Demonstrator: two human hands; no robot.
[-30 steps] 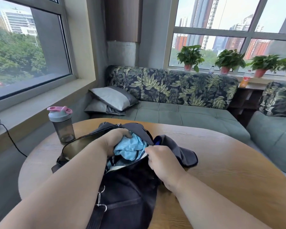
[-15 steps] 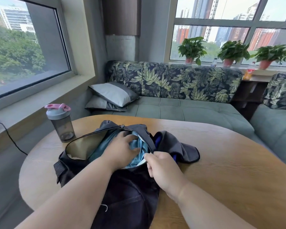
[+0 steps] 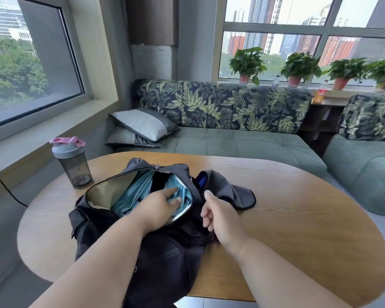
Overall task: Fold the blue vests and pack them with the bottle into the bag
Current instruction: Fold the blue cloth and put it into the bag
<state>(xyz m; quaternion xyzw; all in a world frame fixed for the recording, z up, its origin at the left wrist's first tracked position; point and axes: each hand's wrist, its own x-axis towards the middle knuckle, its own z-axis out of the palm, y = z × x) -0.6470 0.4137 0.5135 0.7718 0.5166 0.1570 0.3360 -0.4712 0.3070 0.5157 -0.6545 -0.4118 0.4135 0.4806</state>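
Blue vests (image 3: 142,192) in one bag (image 3: 165,252); one bottle (image 3: 72,162) outside.

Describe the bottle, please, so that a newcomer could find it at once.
Start at the oval wooden table and go to its far left edge, near the window sill. Left of the open dark bag stands the bottle, upright: smoky clear, with a grey lid and pink cap.

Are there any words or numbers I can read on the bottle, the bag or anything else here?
None can be read.
Bottle: no print shows.
Bag: no logo or label shows.
Orange packet on the windowsill: has a label, too small and blurred to read.
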